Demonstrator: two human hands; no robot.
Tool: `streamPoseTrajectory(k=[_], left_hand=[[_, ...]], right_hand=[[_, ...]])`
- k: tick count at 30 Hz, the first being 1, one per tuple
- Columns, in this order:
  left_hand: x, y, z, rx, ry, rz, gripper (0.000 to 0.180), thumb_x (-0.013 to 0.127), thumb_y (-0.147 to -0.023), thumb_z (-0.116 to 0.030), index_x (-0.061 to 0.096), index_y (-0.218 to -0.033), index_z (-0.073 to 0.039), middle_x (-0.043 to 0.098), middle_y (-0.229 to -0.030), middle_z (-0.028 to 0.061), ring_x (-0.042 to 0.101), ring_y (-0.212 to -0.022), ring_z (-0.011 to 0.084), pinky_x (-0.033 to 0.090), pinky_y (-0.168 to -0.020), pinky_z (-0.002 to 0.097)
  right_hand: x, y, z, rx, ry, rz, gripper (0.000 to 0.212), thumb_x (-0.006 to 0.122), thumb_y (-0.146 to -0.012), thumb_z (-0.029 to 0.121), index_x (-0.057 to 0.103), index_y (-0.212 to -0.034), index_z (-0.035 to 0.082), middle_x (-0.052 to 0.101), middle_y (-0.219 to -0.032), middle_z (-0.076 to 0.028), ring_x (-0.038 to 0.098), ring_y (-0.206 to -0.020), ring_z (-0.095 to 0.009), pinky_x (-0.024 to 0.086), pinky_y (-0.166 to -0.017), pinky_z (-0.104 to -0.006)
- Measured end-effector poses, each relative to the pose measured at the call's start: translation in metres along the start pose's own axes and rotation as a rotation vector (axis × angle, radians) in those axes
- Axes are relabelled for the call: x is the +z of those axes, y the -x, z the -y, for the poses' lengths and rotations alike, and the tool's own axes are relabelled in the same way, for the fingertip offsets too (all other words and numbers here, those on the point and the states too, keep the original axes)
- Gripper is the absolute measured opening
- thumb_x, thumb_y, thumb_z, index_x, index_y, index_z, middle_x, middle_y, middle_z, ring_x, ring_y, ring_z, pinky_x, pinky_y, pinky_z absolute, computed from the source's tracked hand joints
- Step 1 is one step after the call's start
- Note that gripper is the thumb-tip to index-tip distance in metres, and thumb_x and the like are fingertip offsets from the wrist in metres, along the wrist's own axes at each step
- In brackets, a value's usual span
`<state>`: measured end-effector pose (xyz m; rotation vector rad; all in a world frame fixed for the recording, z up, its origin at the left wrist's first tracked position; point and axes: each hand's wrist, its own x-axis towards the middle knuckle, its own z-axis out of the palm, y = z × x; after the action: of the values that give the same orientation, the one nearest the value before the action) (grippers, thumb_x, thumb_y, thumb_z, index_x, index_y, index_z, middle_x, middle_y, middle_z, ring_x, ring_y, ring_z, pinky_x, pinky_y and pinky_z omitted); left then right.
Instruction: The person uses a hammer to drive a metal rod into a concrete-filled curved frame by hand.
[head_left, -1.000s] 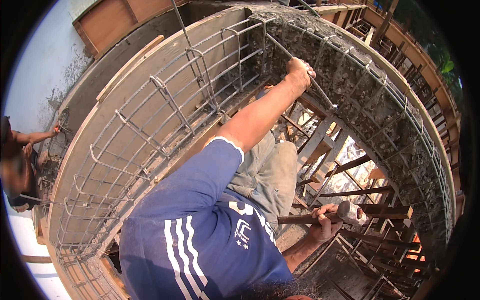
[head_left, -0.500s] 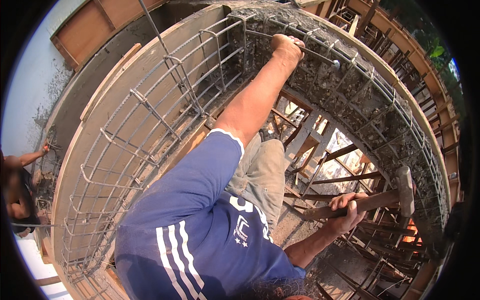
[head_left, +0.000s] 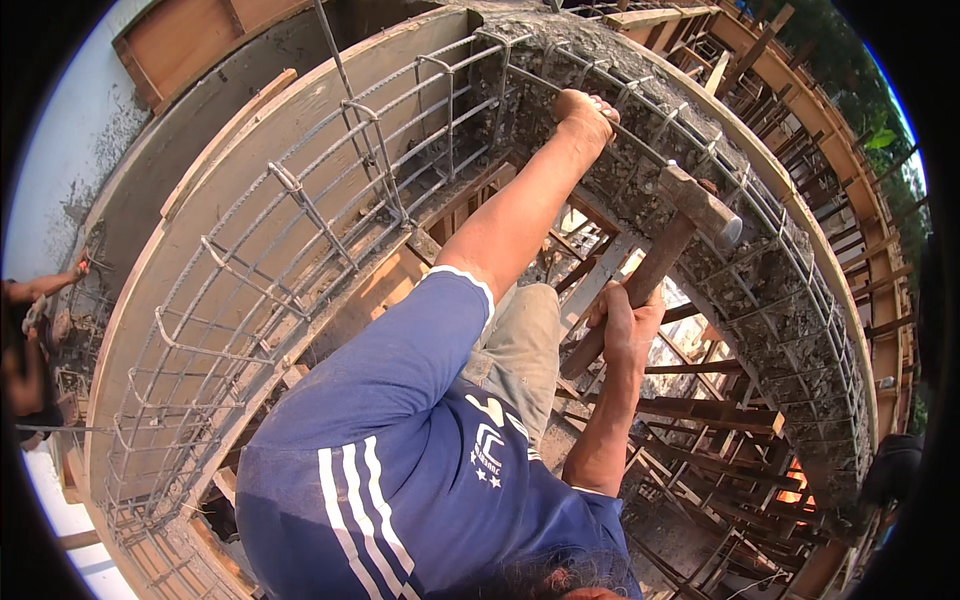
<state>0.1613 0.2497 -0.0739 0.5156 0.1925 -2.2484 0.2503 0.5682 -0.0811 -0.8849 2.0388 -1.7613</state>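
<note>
My left hand (head_left: 586, 113) is closed around a long thin steel chisel (head_left: 641, 146), which slants along the rough concrete wall (head_left: 715, 258) at the far side. The chisel's far end runs in among the rebar near the corner. In my right hand (head_left: 632, 322) is a sledgehammer (head_left: 702, 206) with a thick wooden handle, gripped along the shaft. One end of its steel head is right by the chisel's near end; whether they touch I cannot tell. My left arm reaches far forward, the right one is bent.
A curved rebar cage (head_left: 290, 185) lines the formwork panel (head_left: 140, 330) on the left. Timber props and beams (head_left: 710, 412) criss-cross below an opening. Rebar also runs along the right wall's top. Another person (head_left: 35, 345) is at the far left edge.
The sledgehammer has swung from the lower right up and leftward to the chisel's end, my right forearm rising with it. My left hand keeps its grip on the chisel.
</note>
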Motion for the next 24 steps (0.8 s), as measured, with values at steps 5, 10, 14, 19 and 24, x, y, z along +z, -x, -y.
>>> streamPoseTrajectory(k=[5,10,14,19,24], left_hand=[[0.017,-0.007,-0.010,-0.028,0.066,0.076,0.021,0.031,-0.084,-0.012,0.038,-0.064,-0.015,0.035,-0.048,-0.0004,0.034,-0.035,0.0128,0.030,-0.035,0.0274],[0.023,-0.004,-0.020,-0.017,0.106,0.064,0.021,0.031,-0.085,-0.013,0.038,-0.065,-0.014,0.034,-0.048,-0.0003,0.033,-0.035,0.0129,0.030,-0.035,0.0279],[0.029,-0.004,-0.003,-0.054,0.107,0.098,0.022,0.031,-0.086,-0.014,0.037,-0.065,-0.014,0.035,-0.049,-0.0005,0.032,-0.035,0.0128,0.030,-0.035,0.0280],[0.008,-0.003,-0.001,-0.076,0.087,0.086,0.027,0.033,-0.090,-0.019,0.038,-0.064,-0.015,0.035,-0.048,-0.0006,0.033,-0.035,0.0128,0.029,-0.034,0.0276],[0.022,-0.016,-0.016,-0.053,0.074,0.109,0.028,0.031,-0.089,-0.021,0.038,-0.062,-0.016,0.035,-0.048,-0.0011,0.034,-0.035,0.0131,0.029,-0.035,0.0279]], right_hand=[[-0.074,0.030,0.028,-0.209,-0.380,-0.101,0.023,0.061,-0.087,0.006,0.047,-0.104,-0.001,0.050,-0.068,-0.007,0.048,-0.051,-0.014,0.046,-0.047,-0.0300],[-0.222,0.043,0.132,-1.134,-0.542,-0.241,0.013,0.056,-0.089,0.010,0.045,-0.082,0.011,0.044,-0.070,-0.003,0.049,-0.064,-0.014,0.046,-0.061,-0.0317],[-0.217,0.013,0.129,-1.404,-0.640,-0.632,0.015,0.056,-0.087,0.007,0.044,-0.079,0.012,0.044,-0.064,0.001,0.048,-0.056,-0.013,0.045,-0.061,-0.0283],[-0.012,-0.020,-0.052,-0.149,0.480,-0.157,0.021,0.058,-0.094,0.027,0.051,-0.088,0.007,0.053,-0.070,-0.009,0.055,-0.058,-0.019,0.050,-0.056,-0.0324],[-0.075,0.007,0.049,-0.223,-0.310,0.024,0.014,0.063,-0.087,0.004,0.050,-0.092,0.002,0.049,-0.060,-0.005,0.047,-0.045,-0.012,0.042,-0.044,-0.0251]])
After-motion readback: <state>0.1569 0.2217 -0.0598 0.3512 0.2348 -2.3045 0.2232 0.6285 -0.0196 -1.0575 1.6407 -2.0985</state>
